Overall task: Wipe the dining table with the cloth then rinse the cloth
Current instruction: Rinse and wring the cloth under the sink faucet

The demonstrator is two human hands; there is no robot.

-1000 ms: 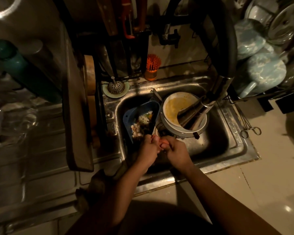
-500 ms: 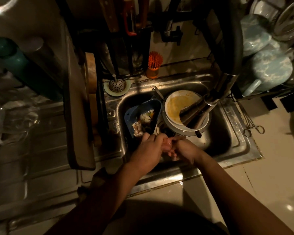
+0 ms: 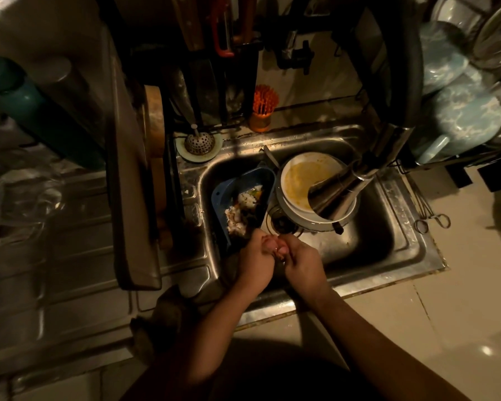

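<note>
Operator: Dim kitchen, head view: stainless steel sink (image 3: 411, 247) holding a white plate smeared yellow (image 3: 298, 172). I read left hand (image 3: 258, 264) and right hand (image 3: 304, 264) curled, fingertips meeting; what they pinch I cannot tell.
Observer: Cloth?
Operator: Dark grey cloth (image 3: 168, 316) draped over the sink's front rim, under the left forearm. I judge a forearm drag could pull it floorward before rinsing.

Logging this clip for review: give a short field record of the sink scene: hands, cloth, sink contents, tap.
hands: left hand and right hand meet over steel sink; hold unclear
cloth: dark cloth draped over sink's front edge by left forearm
sink contents: blue plastic basket of food scraps; white round bowl with yellow residue
tap: chrome spout above the bowl
</note>
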